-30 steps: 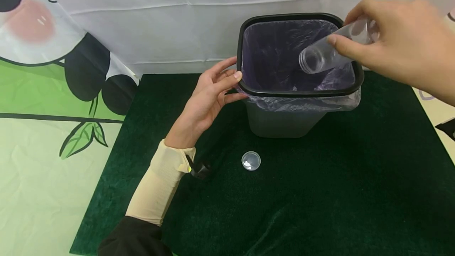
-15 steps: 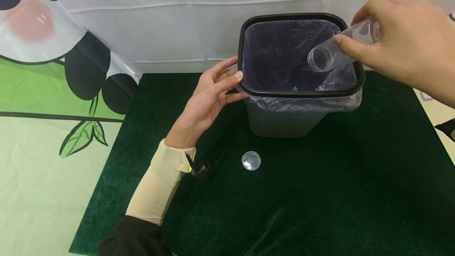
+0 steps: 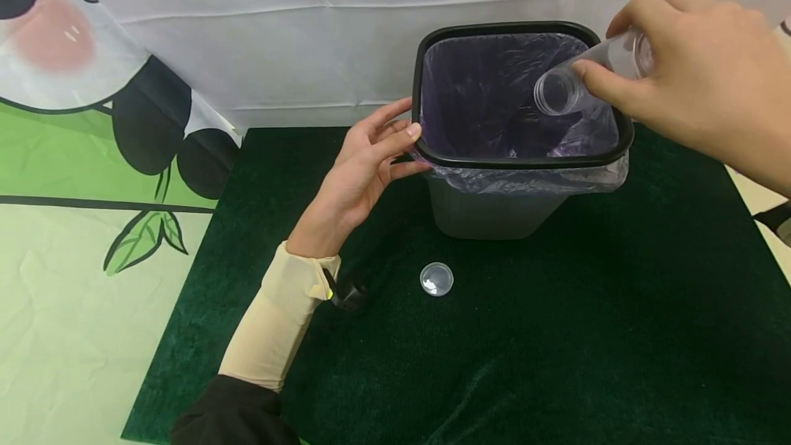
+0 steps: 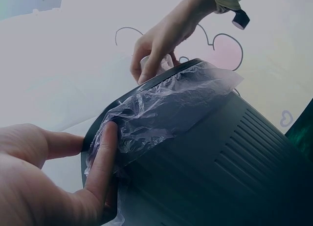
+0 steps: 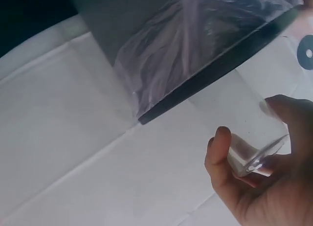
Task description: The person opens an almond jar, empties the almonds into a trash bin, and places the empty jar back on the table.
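Note:
A trash bin [image 3: 494, 215] with a black rim stands on the dark green cloth in the head view, lined with a thin purple bag [image 3: 488, 88]. The left hand [image 3: 355, 177] pinches the rim's left corner, thumb on top and other fingers beneath, as the left wrist view shows. Over the bin's right side, the right hand [image 3: 711, 74] grips a clear plastic jar [image 3: 596, 64] near its base. The jar lies tilted, its uncapped threaded mouth pointing down and left over the bin's opening. Its base shows between thumb and fingers in the right wrist view.
A small clear round lid [image 3: 437, 279] lies on the green cloth [image 3: 556, 335] in front of the bin. Behind stands a white fabric backdrop [image 3: 259, 53]. A printed cartoon sheet [image 3: 74, 156] covers the left side.
The right hand has shifted the jar slightly, its mouth now a little farther right and higher over the bin. The left hand stays on the rim.

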Motion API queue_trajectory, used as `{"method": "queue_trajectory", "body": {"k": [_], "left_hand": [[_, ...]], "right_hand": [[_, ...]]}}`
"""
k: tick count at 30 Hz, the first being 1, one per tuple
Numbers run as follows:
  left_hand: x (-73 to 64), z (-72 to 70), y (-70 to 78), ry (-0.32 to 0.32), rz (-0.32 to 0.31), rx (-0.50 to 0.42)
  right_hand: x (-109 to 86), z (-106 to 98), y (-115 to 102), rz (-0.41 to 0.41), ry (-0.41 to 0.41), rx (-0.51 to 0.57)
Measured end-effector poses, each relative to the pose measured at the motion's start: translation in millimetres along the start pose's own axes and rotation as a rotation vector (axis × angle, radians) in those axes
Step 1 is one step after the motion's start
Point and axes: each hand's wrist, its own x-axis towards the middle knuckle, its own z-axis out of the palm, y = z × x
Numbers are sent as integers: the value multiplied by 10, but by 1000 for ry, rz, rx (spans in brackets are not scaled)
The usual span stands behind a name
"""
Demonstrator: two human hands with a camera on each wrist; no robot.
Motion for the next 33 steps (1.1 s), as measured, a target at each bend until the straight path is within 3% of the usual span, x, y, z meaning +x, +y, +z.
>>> {"method": "queue_trajectory", "body": {"k": [3,6,13,16,21,24,26,33], "left_hand": [[0,1,2,1,-1,1],[3,3,6,0,-2,0],[8,-13,16,9,-7,3],[14,-14,16,10,-8,6],[23,-11,23,11,-11,1],[28,-13,26,10,-10,-2],[27,-14,25,11,-8,-2],[23,-7,17,6,-7,-8]], "right_hand": [[-11,2,-8,5,5,-18],[0,16,6,-7,-11,33],[74,19,57,96,-157,229],[68,4,28,56,-78,176],[29,11,2,-100,180,-13],[24,29,10,-150,251,-43],[21,33,-2,-158,243,-18],[-27,32,-68,-38,31,205]]}}
